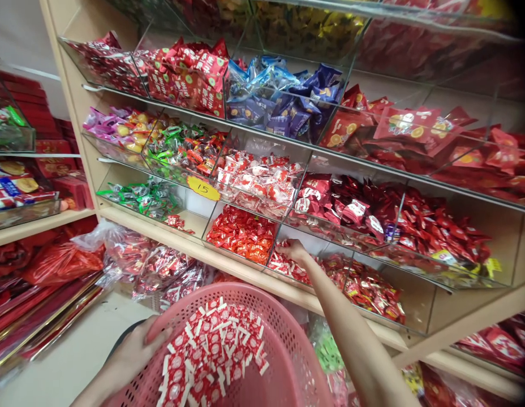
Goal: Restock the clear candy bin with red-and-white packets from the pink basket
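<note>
A pink perforated plastic basket (262,299) stands low in front of me, with many red-and-white wrapped candies (211,345) inside. My left hand (137,350) is closed over the basket's left rim. Farther forward, my right hand (293,250) reaches into a clear bin on the bottom shelf row, its fingers curled around red-and-white wrapped candies. More of the same red-and-white candies (288,268) lie in that bin under the hand. Just left of it is a bin of orange-red wrapped candies (243,233). Part of the right fingertips is hidden.
Shelves of clear bins rise ahead, holding blue packets (283,107), red packets (407,124) and green candies (146,198). A yellow tag (203,188) reads 15. Plastic bags of candy (156,265) lie on the floor below. Another shelf (37,223) borders the left.
</note>
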Demonstrator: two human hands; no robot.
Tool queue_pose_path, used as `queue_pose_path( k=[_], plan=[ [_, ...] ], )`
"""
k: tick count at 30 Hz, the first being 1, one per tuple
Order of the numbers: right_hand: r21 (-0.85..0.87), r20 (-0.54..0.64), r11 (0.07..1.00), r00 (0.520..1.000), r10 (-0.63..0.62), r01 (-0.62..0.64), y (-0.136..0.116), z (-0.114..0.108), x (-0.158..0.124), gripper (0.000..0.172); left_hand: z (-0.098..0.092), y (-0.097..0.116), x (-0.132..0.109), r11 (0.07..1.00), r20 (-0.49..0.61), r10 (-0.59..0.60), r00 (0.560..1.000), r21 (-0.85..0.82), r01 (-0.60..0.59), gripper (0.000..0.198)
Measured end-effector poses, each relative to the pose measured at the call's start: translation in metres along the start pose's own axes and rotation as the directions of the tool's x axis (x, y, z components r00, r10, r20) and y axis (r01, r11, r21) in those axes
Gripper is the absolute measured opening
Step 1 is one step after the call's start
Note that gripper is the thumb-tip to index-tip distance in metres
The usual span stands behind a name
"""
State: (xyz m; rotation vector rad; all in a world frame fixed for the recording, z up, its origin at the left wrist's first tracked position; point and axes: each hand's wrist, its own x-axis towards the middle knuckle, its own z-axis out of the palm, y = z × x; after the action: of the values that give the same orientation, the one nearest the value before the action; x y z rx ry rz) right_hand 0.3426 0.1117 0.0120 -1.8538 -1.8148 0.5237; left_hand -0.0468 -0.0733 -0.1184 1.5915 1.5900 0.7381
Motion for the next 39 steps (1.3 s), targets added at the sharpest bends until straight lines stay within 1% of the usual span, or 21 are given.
queue_pose_path(
  k=[3,6,7,9,11,12,13,14,15,16,17,18,20,21,23,26,28,32,34,36,39],
  plan=[
    [0.073,-0.001,0.997,1.000,-0.004,0.004,-0.005,-0.015,-0.009,0.051,-0.001,0.005,-0.001,1.000,0.007,-0.004,1.000,0.019,0.003,0.055],
    [0.270,0.049,0.962,0.998,-0.041,0.027,-0.008,-0.035,-0.029,0.051,-0.002,0.007,-0.002,1.000,0.020,-0.005,1.000,0.007,0.004,0.055],
    [0.324,0.078,0.946,0.995,-0.060,0.031,-0.010,-0.042,-0.038,0.051,-0.002,0.008,-0.003,1.000,0.022,-0.006,1.000,0.002,0.006,0.055],
    [0.349,0.153,0.935,0.980,-0.126,0.066,-0.014,-0.053,-0.061,0.047,-0.002,0.009,-0.003,1.000,0.012,-0.009,1.000,-0.023,0.009,0.056],
    [0.339,0.231,0.934,0.952,-0.199,0.112,-0.021,-0.057,-0.088,0.043,-0.002,0.011,-0.004,1.000,0.003,-0.011,1.000,-0.022,0.011,0.054],
    [0.325,0.284,0.936,0.930,-0.235,0.137,-0.024,-0.055,-0.101,0.042,-0.002,0.012,-0.004,1.000,-0.006,-0.019,1.000,-0.022,0.019,0.054],
    [0.308,0.333,0.938,0.905,-0.265,0.161,-0.027,-0.049,-0.114,0.039,-0.002,0.013,-0.004,0.999,-0.008,-0.013,1.000,-0.032,0.012,0.056],
    [0.282,0.401,0.942,0.869,-0.289,0.183,-0.029,-0.039,-0.127,0.037,-0.002,0.014,-0.005,0.999,0.000,-0.014,1.000,-0.041,0.014,0.057],
    [0.265,0.443,0.939,0.837,-0.320,0.218,-0.029,-0.027,-0.139,0.033,-0.001,0.015,-0.006,0.999,0.007,-0.019,1.000,-0.040,0.019,0.056],
    [0.246,0.499,0.933,0.791,-0.355,0.263,-0.028,-0.012,-0.150,0.029,-0.001,0.015,-0.006,0.999,0.008,-0.020,1.000,-0.037,0.020,0.055],
    [0.196,0.541,0.930,0.756,-0.367,0.312,-0.025,0.005,-0.160,0.026,0.000,0.015,-0.007,0.999,0.005,-0.020,1.000,-0.031,0.020,0.054],
    [0.096,0.587,0.924,0.729,-0.352,0.369,-0.021,0.022,-0.169,0.022,0.002,0.014,-0.008,0.999,-0.003,-0.019,1.000,-0.028,0.019,0.053],
    [-0.112,0.643,0.882,0.710,-0.287,0.458,-0.010,0.055,-0.184,0.015,0.004,0.010,-0.009,0.999,-0.019,-0.015,1.000,-0.030,0.014,0.053],
    [-0.162,0.661,0.854,0.697,-0.279,0.495,-0.004,0.068,-0.191,0.015,0.005,0.009,-0.009,0.999,-0.022,-0.014,1.000,-0.036,0.014,0.054],
    [-0.232,0.697,0.816,0.676,-0.241,0.530,0.008,0.088,-0.201,0.019,0.007,0.006,-0.008,0.999,-0.026,-0.022,0.999,-0.041,0.021,0.055],
    [-0.324,0.719,0.759,0.668,-0.190,0.565,0.018,0.103,-0.210,0.027,0.007,0.006,-0.007,0.998,-0.033,-0.038,0.999,-0.058,0.036,0.055],
    [-0.381,0.720,0.700,0.669,-0.184,0.603,0.019,0.109,-0.213,0.030,0.006,0.008,-0.007,0.996,-0.036,-0.049,0.998,-0.082,0.046,0.055],
    [-0.447,0.712,0.572,0.661,-0.237,0.687,0.015,0.121,-0.216,0.029,0.006,0.010,-0.006,0.996,-0.036,-0.046,0.998,-0.078,0.043,0.054],
    [-0.462,0.706,0.529,0.657,-0.266,0.711,0.014,0.126,-0.217,0.027,0.007,0.009,-0.007,0.997,-0.037,-0.045,0.998,-0.059,0.043,0.055],
    [-0.478,0.691,0.514,0.666,-0.282,0.713,0.014,0.129,-0.218,0.025,0.007,0.007,-0.007,0.998,-0.039,-0.044,0.998,-0.050,0.042,0.056],
    [-0.510,0.661,0.531,0.703,-0.261,0.677,0.016,0.131,-0.216,0.024,0.008,0.004,-0.007,0.999,-0.032,-0.032,0.999,-0.041,0.031,0.055]
  ],
)
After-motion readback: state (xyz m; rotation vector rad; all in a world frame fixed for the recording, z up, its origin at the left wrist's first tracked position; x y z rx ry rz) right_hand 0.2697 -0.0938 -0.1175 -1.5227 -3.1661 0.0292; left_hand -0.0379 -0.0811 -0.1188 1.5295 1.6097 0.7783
